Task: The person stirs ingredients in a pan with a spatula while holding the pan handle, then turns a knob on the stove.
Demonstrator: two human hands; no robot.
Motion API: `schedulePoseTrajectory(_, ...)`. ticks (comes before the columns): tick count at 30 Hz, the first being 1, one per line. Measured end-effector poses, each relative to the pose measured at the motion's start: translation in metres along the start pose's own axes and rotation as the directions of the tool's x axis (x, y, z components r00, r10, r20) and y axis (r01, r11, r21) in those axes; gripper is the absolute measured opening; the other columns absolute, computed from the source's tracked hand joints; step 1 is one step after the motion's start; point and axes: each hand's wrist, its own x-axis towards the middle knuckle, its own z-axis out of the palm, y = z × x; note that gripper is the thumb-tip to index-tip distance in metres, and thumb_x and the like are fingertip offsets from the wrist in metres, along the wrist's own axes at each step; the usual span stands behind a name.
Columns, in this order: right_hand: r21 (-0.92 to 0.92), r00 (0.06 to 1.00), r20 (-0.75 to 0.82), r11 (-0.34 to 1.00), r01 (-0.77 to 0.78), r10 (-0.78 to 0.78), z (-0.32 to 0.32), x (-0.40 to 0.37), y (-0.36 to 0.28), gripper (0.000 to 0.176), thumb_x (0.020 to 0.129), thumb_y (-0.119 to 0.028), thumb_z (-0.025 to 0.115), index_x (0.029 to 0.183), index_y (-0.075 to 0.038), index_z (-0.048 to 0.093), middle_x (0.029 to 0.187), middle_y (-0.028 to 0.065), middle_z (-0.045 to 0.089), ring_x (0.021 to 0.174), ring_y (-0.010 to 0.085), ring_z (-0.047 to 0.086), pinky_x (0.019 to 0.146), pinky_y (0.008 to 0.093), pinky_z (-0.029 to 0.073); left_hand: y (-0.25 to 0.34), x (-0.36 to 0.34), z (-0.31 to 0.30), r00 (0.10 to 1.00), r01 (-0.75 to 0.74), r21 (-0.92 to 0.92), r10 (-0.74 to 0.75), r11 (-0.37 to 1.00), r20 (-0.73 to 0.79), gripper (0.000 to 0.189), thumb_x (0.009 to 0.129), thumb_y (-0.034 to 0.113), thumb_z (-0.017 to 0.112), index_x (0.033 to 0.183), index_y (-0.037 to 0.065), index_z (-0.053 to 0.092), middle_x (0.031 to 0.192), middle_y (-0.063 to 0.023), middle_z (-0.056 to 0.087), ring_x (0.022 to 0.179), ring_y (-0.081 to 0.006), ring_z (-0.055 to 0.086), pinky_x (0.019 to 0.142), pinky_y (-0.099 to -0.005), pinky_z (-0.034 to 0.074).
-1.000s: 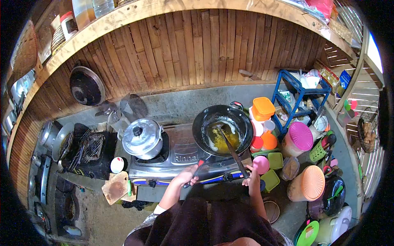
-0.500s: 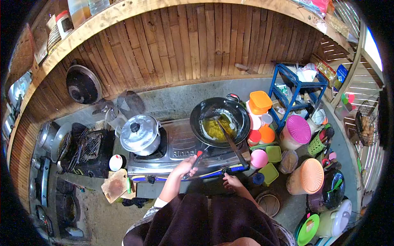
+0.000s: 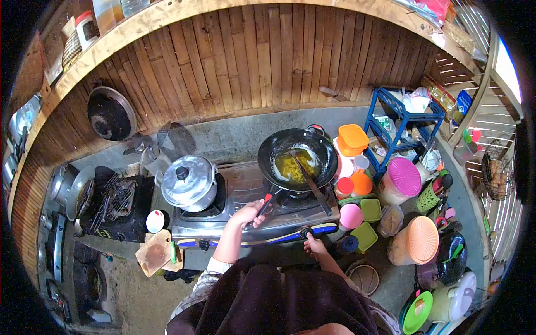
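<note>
A black wok [image 3: 268, 167] with yellow oil [image 3: 295, 166] in it sits over the right burner of the silver stove [image 3: 240, 192]. My left hand [image 3: 249, 215] is wrapped round the wok's black and red handle [image 3: 265, 204]. A dark spatula [image 3: 314, 187] rests in the wok, its handle leaning over the near rim toward the stove's front. My right hand [image 3: 314, 245] is closed at the right stove knob [image 3: 306, 233], just below the stove's front edge. The flame, if any, cannot be made out.
A lidded silver pot [image 3: 190, 184] stands on the left burner. Left of it are a charred grill [image 3: 120, 201] and a cutting board [image 3: 154, 254]. Colourful containers [image 3: 403, 177] crowd the right side, below a blue rack [image 3: 399, 117]. A blackened pan [image 3: 111, 113] hangs on the wall.
The wok has shifted slightly up and left, with my left hand on its handle. The spatula's handle has swung a little left. My right hand stays at the knob.
</note>
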Motion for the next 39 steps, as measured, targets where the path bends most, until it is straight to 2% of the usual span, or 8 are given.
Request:
schedulePoseTrajectory(4,0.088,0.996,-0.043,0.993,0.084,-0.08,0.003,-0.001,0.003,0.047,0.085,-0.054,0.05,0.074,-0.008,0.055,0.057,0.002,0.053,0.046,0.0127,0.048,0.042,0.0268,0.035,0.0,0.001,-0.003,1.0,-0.016,-0.005,0.016,1.0,0.002,0.035,0.096,0.041,0.034,0.112,0.013,0.047,0.058,0.0023,0.039,0.044,-0.005,0.033,0.039,-0.0199,0.028)
schedulePoseTrajectory(10,0.111,0.994,-0.087,0.991,0.07,-0.061,0.006,-0.002,0.003,0.045,0.086,-0.052,0.051,0.069,-0.01,0.05,0.056,0.0008,0.05,0.045,0.0117,0.045,0.041,0.0262,0.033,0.003,-0.001,-0.001,1.0,-0.008,0.022,0.008,1.0,-0.015,0.035,0.096,0.04,0.033,0.115,0.013,0.046,0.058,0.0018,0.04,0.043,-0.0049,0.033,0.038,-0.0198,0.028)
schedulePoseTrajectory(16,0.128,0.995,-0.056,0.988,0.09,-0.083,0.005,0.003,0.007,0.043,0.087,-0.051,0.05,0.071,-0.011,0.05,0.056,0.0003,0.048,0.043,0.0113,0.042,0.04,0.0251,0.031,-0.001,0.001,-0.003,1.0,-0.016,-0.005,0.016,1.0,0.001,0.036,0.096,0.04,0.032,0.116,0.013,0.045,0.057,0.0021,0.038,0.043,-0.0046,0.031,0.038,-0.0194,0.027)
schedulePoseTrajectory(20,0.162,0.995,-0.047,0.982,0.095,-0.088,0.003,0.007,0.012,0.041,0.086,-0.049,0.052,0.073,-0.01,0.05,0.057,0.0012,0.049,0.044,0.0111,0.042,0.041,0.0251,0.032,0.005,-0.004,0.003,1.0,0.006,-0.009,-0.006,1.0,-0.009,0.034,0.097,0.04,0.032,0.112,0.013,0.045,0.057,0.0026,0.036,0.043,-0.0041,0.03,0.038,-0.0186,0.026)
schedulePoseTrajectory(25,0.335,0.996,0.008,0.939,0.08,-0.088,0.003,0.007,0.012,0.037,0.088,-0.042,0.054,0.076,-0.008,0.048,0.058,0.0008,0.045,0.046,0.0105,0.039,0.044,0.0257,0.032,0.004,-0.004,0.001,1.0,0.009,-0.019,-0.008,1.0,0.008,0.03,0.097,0.039,0.032,0.106,0.013,0.045,0.058,0.0025,0.037,0.043,-0.0037,0.03,0.037,-0.0178,0.025)
schedulePoseTrajectory(31,0.415,0.997,0.043,0.909,0.037,-0.06,0.005,0.0,0.008,0.034,0.089,-0.04,0.054,0.076,-0.009,0.048,0.056,-0.0001,0.042,0.046,0.0105,0.038,0.045,0.0256,0.032,0.003,-0.003,0.001,1.0,0.019,-0.002,-0.019,1.0,-0.016,0.03,0.097,0.039,0.032,0.106,0.014,0.045,0.058,0.0021,0.038,0.043,-0.0038,0.031,0.036,-0.0177,0.026)
schedulePoseTrajectory(39,0.381,0.995,0.047,0.922,0.067,-0.092,0.002,0.007,0.011,0.033,0.088,-0.038,0.055,0.075,-0.009,0.047,0.057,-0.0003,0.042,0.047,0.0104,0.039,0.045,0.0255,0.033,0.004,-0.004,0.001,0.999,0.034,0.013,-0.034,0.999,-0.01,0.032,0.097,0.04,0.03,0.11,0.015,0.045,0.057,0.0022,0.039,0.043,-0.0042,0.031,0.037,-0.0187,0.027)
